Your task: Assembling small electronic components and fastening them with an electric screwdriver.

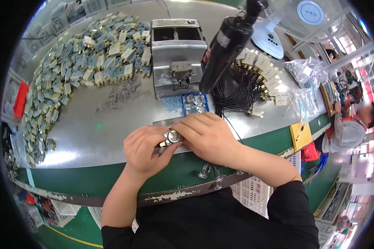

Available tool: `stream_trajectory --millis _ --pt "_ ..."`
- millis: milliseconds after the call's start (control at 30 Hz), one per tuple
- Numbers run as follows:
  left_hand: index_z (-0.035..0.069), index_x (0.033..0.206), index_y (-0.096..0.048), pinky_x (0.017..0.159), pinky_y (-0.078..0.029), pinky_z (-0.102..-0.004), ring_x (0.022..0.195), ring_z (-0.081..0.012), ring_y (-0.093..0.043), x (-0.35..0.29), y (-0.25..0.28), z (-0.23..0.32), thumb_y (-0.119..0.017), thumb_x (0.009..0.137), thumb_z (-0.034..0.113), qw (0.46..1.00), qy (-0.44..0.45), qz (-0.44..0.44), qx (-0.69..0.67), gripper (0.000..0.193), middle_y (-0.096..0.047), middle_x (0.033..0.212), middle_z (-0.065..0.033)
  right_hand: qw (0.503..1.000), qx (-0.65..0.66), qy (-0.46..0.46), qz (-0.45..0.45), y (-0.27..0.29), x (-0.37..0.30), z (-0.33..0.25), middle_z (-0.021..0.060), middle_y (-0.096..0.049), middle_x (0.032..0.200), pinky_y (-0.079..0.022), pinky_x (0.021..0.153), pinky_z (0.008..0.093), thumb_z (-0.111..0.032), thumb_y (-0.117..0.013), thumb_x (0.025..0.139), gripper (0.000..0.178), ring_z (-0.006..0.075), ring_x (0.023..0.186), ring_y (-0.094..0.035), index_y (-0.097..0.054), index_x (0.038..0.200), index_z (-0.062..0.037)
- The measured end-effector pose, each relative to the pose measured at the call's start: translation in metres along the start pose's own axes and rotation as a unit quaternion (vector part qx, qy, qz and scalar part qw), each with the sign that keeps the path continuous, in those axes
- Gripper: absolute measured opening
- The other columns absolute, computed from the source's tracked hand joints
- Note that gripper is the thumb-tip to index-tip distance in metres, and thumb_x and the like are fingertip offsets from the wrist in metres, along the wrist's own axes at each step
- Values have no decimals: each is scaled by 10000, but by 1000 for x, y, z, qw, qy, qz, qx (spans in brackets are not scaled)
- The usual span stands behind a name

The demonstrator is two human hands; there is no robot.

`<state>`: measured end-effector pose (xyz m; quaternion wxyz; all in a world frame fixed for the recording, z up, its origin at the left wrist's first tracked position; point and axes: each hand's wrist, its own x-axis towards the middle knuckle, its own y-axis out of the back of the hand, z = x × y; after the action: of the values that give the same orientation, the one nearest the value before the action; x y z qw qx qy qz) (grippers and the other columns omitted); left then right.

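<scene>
Near the front of the metal worktop, my left hand (143, 150) is closed, thumb and fingers gripping a small part with a round metal face (173, 136) and a brass-coloured end. My right hand (212, 139) meets it from the other side, its fingers curled against the same part; their tips are mostly hidden. Beneath the hands lies a flat metal plate (162, 123). Just beyond them is a blue tray (183, 108) of small metal pieces, with loose light-blue bits (170, 103) beside it.
Behind the tray stands a metal machine (176, 52), with a black cylindrical tool (228, 47) hanging right of it. Grey plug housings (112, 54) heap up on the left. Black cables (239, 89) with white plugs (272, 81), a fan (266, 39) and a yellow pad (301, 136) are rightward. Another person (345, 135) sits far right.
</scene>
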<state>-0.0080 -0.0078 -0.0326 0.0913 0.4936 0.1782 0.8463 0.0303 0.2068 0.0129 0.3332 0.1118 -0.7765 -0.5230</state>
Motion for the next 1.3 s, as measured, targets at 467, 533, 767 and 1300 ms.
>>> stream_trajectory --millis 467,533,767,1300 --pt "29 1018 -726 810 -615 -406 849 -293 -767 -3 -11 9 -852 820 183 979 -31 -114 -169 281 -786 975 -135 836 -469 -223 176 109 -12 139 184 -586 1418 -338 1174 539 -570 -790 869 728 418 1418 -439 -645 1367 -60" --pt "42 918 -741 807 -621 -407 779 -258 -756 -7 -14 11 -834 805 122 972 -2 -125 -198 167 -780 874 -91 846 -439 -230 197 107 -13 138 163 -585 1435 -354 1171 540 -480 -821 868 666 426 1412 -451 -647 1371 -79" --pt "46 903 -744 811 -622 -409 731 -236 -748 -8 -17 19 -808 824 67 958 63 -118 -254 104 -773 819 -76 984 -121 10 130 88 -60 93 91 -743 1006 -583 777 423 -91 -838 794 235 323 905 -723 -759 1015 -86" --pt "-16 1306 -601 831 -619 -409 849 -286 -764 2 -19 41 -832 889 144 877 225 -106 -411 503 -767 969 -170 809 535 -242 36 56 -37 45 162 -776 1033 -603 777 359 -113 -728 974 377 243 936 -767 -660 1308 48"
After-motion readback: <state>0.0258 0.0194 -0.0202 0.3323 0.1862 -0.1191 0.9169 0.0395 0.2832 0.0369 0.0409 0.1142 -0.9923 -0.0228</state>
